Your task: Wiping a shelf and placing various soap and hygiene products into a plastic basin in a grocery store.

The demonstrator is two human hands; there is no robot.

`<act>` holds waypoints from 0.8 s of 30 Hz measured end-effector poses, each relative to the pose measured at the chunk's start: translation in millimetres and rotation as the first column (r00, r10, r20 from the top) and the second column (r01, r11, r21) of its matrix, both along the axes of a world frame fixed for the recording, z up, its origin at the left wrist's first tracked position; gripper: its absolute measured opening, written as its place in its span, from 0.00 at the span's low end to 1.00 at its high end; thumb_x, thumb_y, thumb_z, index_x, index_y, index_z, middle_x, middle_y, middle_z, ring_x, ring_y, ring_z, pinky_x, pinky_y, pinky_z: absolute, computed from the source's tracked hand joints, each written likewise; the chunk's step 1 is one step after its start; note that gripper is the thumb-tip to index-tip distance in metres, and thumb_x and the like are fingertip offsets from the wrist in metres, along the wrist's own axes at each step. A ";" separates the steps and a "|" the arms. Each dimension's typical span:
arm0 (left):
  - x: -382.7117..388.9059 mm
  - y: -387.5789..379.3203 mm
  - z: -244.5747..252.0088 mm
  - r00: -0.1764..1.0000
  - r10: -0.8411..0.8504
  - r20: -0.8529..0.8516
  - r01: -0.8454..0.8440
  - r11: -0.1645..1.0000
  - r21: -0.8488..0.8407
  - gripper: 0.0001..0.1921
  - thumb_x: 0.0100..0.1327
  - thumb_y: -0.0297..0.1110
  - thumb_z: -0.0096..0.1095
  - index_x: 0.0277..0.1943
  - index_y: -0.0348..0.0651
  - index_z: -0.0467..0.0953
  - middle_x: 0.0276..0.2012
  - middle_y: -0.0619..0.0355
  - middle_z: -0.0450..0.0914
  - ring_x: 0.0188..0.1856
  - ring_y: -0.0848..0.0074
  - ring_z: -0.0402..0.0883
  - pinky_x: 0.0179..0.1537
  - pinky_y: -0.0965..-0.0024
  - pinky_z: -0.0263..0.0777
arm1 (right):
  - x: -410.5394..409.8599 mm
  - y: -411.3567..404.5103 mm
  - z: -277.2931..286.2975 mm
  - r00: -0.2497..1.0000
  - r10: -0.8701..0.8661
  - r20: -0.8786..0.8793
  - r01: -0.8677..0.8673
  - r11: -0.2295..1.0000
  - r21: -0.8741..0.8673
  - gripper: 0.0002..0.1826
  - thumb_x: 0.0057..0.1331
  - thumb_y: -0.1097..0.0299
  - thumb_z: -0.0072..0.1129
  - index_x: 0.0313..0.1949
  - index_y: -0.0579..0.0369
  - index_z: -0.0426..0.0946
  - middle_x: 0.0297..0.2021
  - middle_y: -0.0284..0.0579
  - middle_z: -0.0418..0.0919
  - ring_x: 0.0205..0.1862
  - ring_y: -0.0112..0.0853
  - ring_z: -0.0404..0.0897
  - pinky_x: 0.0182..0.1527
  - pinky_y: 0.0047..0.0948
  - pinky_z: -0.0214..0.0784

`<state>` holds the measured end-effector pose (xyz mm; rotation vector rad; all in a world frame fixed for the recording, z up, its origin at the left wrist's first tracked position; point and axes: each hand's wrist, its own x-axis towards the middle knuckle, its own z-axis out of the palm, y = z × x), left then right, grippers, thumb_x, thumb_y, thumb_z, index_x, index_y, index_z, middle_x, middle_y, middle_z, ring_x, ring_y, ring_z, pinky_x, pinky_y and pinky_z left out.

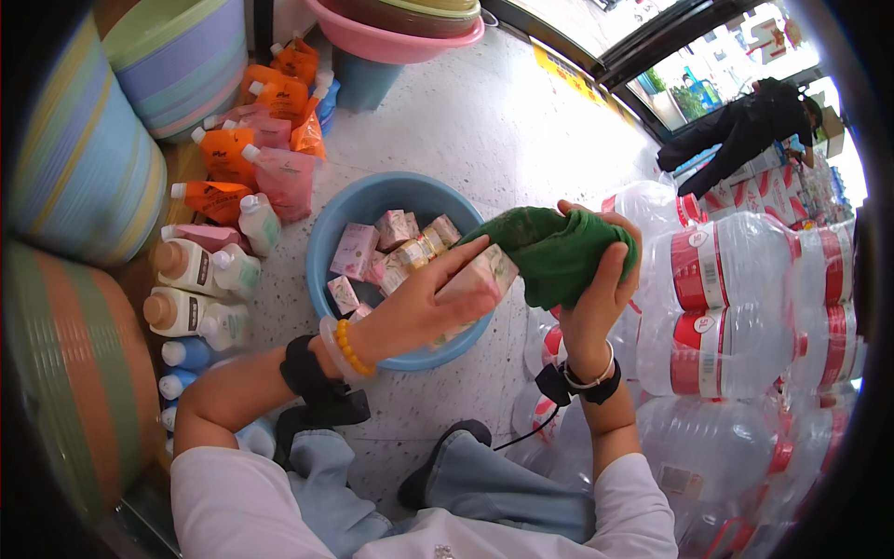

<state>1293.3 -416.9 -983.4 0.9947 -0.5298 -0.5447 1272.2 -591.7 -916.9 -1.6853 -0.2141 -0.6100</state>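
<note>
My left hand [436,293] grips a pink floral box [482,276] above the right side of a blue plastic basin [328,202]. To its right, my right hand [604,272] holds a bunched green cloth [552,251], whose left part lies against or close to the box. Inside the basin are several small pink and white boxes [354,248] and a gold-coloured packaged item [421,251]. The basin stands on the speckled floor, in front of my feet. My left hand and forearm hide part of its contents and near rim.
Orange refill pouches [227,154] and white bottles [183,260] stand at left, beside stacked plastic tubs [84,154]. Large shrink-wrapped water bottles [747,265] are piled at right. More basins [405,42] are stacked at the top. A person in black [751,126] bends near the doorway.
</note>
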 end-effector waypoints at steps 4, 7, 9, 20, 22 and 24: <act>-10.6 2.5 -10.3 0.932 0.042 0.360 -0.115 0.976 0.184 0.31 0.49 0.35 0.70 0.54 0.34 0.65 0.48 0.50 0.71 0.52 0.73 0.70 0.52 0.71 0.64 | -9.9 19.2 11.7 0.890 0.452 -0.057 -0.372 0.648 -0.664 0.20 0.59 0.51 0.54 0.40 0.56 0.72 0.43 0.52 0.75 0.47 0.44 0.75 0.55 0.47 0.60; -21.1 4.2 -10.9 0.947 0.031 0.321 -0.090 0.981 0.173 0.32 0.47 0.32 0.71 0.55 0.36 0.65 0.48 0.50 0.72 0.52 0.71 0.71 0.52 0.70 0.65 | -17.0 24.4 -5.9 0.898 0.432 0.081 -0.293 0.725 -0.624 0.16 0.54 0.57 0.60 0.37 0.54 0.73 0.39 0.45 0.77 0.41 0.43 0.77 0.48 0.40 0.65; -19.7 10.5 0.2 0.983 -0.088 0.162 0.045 0.966 0.256 0.33 0.45 0.35 0.73 0.54 0.35 0.66 0.49 0.49 0.72 0.51 0.71 0.72 0.51 0.69 0.65 | -18.9 10.0 -24.0 0.943 0.323 -0.086 -0.329 0.853 -0.405 0.12 0.56 0.63 0.59 0.37 0.54 0.74 0.37 0.46 0.77 0.38 0.40 0.77 0.42 0.35 0.68; 53.7 55.9 -13.1 0.824 0.210 0.526 -0.535 0.592 0.602 0.34 0.43 0.33 0.73 0.54 0.40 0.64 0.45 0.57 0.71 0.46 0.69 0.73 0.50 0.68 0.66 | -21.0 -51.2 -97.3 0.939 -0.204 -0.278 0.085 0.919 -0.384 0.13 0.64 0.61 0.52 0.36 0.61 0.72 0.21 0.45 0.76 0.24 0.28 0.77 0.27 0.25 0.67; 67.5 62.8 -29.1 0.776 0.156 0.611 -0.589 0.526 0.613 0.33 0.43 0.34 0.71 0.53 0.38 0.65 0.43 0.51 0.73 0.46 0.65 0.74 0.49 0.66 0.67 | -22.5 -54.6 -117.6 0.934 -0.216 -0.285 0.076 0.898 -0.433 0.13 0.63 0.62 0.53 0.37 0.60 0.72 0.21 0.48 0.76 0.24 0.32 0.77 0.27 0.26 0.67; 75.5 62.5 -42.7 0.680 0.032 0.732 -0.666 0.443 0.600 0.32 0.44 0.33 0.68 0.53 0.34 0.65 0.44 0.44 0.74 0.47 0.56 0.74 0.48 0.62 0.68 | -27.6 -65.2 -141.8 0.905 -0.257 -0.338 0.046 0.851 -0.523 0.11 0.62 0.64 0.55 0.37 0.59 0.73 0.23 0.53 0.76 0.25 0.40 0.78 0.28 0.30 0.68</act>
